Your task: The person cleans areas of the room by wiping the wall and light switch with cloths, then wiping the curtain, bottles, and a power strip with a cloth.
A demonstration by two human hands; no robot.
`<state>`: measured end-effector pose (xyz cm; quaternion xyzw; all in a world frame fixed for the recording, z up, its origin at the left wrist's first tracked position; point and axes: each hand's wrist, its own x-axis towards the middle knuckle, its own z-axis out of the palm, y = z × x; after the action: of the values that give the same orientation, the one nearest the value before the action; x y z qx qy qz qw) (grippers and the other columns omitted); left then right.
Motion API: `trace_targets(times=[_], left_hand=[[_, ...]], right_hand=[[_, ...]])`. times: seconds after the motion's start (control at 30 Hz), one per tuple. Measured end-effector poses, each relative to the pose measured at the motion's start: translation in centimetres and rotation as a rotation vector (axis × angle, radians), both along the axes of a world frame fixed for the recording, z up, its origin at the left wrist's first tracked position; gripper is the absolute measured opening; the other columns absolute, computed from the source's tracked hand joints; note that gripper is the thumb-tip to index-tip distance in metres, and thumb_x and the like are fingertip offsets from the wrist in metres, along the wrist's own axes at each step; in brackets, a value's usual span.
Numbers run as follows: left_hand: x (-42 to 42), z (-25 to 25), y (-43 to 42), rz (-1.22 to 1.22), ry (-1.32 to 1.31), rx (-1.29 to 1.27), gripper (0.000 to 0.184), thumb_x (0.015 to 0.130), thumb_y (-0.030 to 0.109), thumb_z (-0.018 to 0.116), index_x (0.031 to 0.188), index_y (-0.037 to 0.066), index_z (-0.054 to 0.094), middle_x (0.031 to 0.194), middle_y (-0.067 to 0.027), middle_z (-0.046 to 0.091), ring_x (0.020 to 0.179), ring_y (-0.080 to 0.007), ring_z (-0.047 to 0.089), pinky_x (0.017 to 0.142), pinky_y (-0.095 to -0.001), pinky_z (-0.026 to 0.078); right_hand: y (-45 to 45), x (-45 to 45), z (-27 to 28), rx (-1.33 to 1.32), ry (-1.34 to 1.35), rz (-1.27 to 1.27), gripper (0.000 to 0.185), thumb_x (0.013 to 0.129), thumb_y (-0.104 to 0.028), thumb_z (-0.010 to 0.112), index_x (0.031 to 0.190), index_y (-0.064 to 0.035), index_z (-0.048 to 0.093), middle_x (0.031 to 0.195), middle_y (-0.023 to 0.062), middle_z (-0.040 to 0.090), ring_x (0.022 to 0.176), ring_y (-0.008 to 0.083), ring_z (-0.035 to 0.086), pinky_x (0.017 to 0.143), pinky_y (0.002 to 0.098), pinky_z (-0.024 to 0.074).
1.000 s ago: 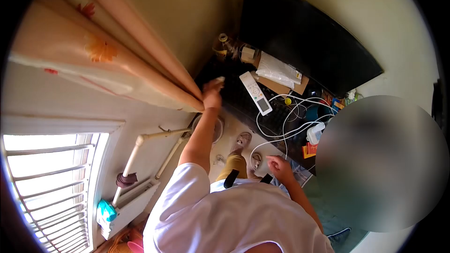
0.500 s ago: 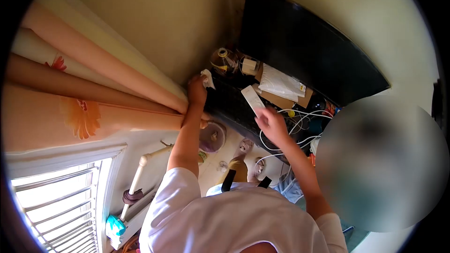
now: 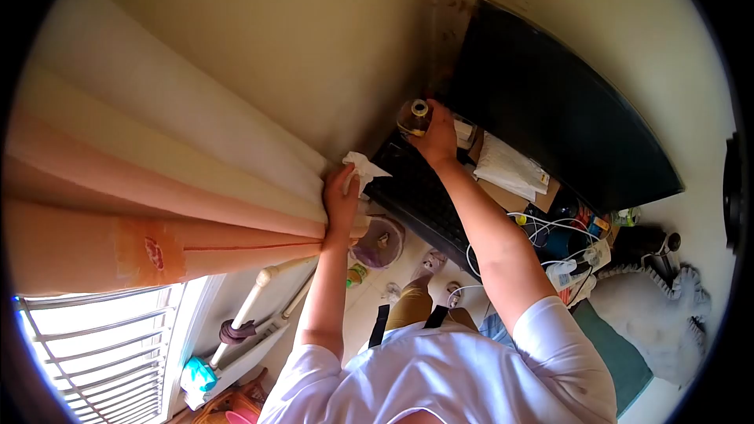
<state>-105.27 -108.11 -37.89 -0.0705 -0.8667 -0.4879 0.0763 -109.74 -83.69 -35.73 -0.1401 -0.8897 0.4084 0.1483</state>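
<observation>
My left hand (image 3: 341, 196) is closed on a crumpled white tissue (image 3: 367, 169), beside the gathered curtain and the near left end of the black keyboard (image 3: 424, 188). At the back left corner of the desk stands a clear bottle (image 3: 408, 119) with a yellowish neck and an open-looking top. My right hand (image 3: 438, 138) reaches across the keyboard and its fingers curl round the bottle's right side. Part of the bottle is hidden behind those fingers. A small white box (image 3: 463, 131) sits just right of the hand, next to a white plastic mailing bag (image 3: 510, 166).
A large black monitor (image 3: 565, 110) fills the back of the desk. White cables (image 3: 550, 224) tangle at the right, near a frilled grey cushion (image 3: 648, 310). Peach curtains (image 3: 236, 220) hang at left; a waste bin (image 3: 379, 242) stands on the floor below.
My right hand has left the white, flat, oblong thing and moved left and back to the bottle. My left hand still holds the tissue. The view has shifted.
</observation>
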Motion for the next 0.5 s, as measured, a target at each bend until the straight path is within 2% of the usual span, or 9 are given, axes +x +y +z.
trace_targets(times=[0.1, 0.23, 0.3, 0.43, 0.47, 0.5], left_hand=[[-0.2, -0.1, -0.3, -0.017, 0.028, 0.063, 0.025, 0.087, 0.006, 0.063, 0.112, 0.004, 0.067, 0.111, -0.0121, 0.065, 0.107, -0.0233, 0.059, 0.096, -0.0331, 0.043], [-0.9, 0.9, 0.5, 0.011, 0.02, 0.014, 0.027, 0.086, 0.003, 0.061, 0.113, 0.004, 0.066, 0.112, -0.012, 0.064, 0.109, -0.0241, 0.059, 0.098, -0.0341, 0.043], [-2.1, 0.3, 1.2, 0.145, 0.05, 0.089, 0.033, 0.086, 0.002, 0.06, 0.118, 0.004, 0.062, 0.112, -0.013, 0.064, 0.11, -0.0256, 0.059, 0.099, -0.0354, 0.042], [-4.5, 0.3, 4.6, 0.16, 0.052, 0.108, 0.035, 0.082, -0.002, 0.061, 0.116, 0.003, 0.061, 0.11, -0.0152, 0.064, 0.108, -0.0292, 0.06, 0.096, -0.0369, 0.044], [-4.8, 0.5, 5.6, 0.085, 0.186, -0.105, 0.035, 0.078, -0.004, 0.063, 0.111, 0.005, 0.063, 0.112, -0.0161, 0.063, 0.103, -0.0328, 0.06, 0.094, -0.0391, 0.046], [-5.3, -0.3, 6.7, 0.077, 0.181, -0.097, 0.035, 0.078, -0.004, 0.063, 0.111, 0.005, 0.063, 0.112, -0.0161, 0.063, 0.103, -0.0328, 0.06, 0.094, -0.0391, 0.046]], right_hand=[[0.6, 0.4, 0.3, -0.099, 0.058, 0.05, 0.08, 0.06, -0.01, 0.086, 0.129, -0.0053, 0.045, 0.125, 0.0158, 0.052, 0.12, 0.0323, 0.05, 0.103, 0.0375, 0.0419], [0.8, 3.3, 4.7, -0.133, 0.144, 0.066, 0.075, 0.06, -0.009, 0.085, 0.126, -0.0049, 0.048, 0.121, 0.0165, 0.054, 0.114, 0.0338, 0.053, 0.097, 0.0399, 0.0442], [1.7, 5.8, 6.5, -0.127, 0.318, 0.041, 0.077, 0.059, -0.007, 0.085, 0.126, -0.005, 0.048, 0.121, 0.0156, 0.054, 0.112, 0.0316, 0.055, 0.094, 0.0382, 0.0451], [4.9, 12.5, 9.4, -0.381, 0.347, 0.027, 0.081, 0.058, -0.005, 0.086, 0.128, -0.0028, 0.046, 0.123, 0.0133, 0.053, 0.115, 0.0251, 0.054, 0.1, 0.0366, 0.0437], [5.5, 14.2, 10.2, -0.43, 0.339, 0.013, 0.084, 0.059, -0.004, 0.085, 0.131, -0.0012, 0.043, 0.124, 0.0134, 0.052, 0.115, 0.0236, 0.053, 0.1, 0.0363, 0.0439], [6.1, 15.9, 10.7, -0.478, 0.333, -0.002, 0.086, 0.06, -0.002, 0.085, 0.133, 0.0004, 0.04, 0.125, 0.0135, 0.051, 0.116, 0.0222, 0.053, 0.101, 0.036, 0.0442]])
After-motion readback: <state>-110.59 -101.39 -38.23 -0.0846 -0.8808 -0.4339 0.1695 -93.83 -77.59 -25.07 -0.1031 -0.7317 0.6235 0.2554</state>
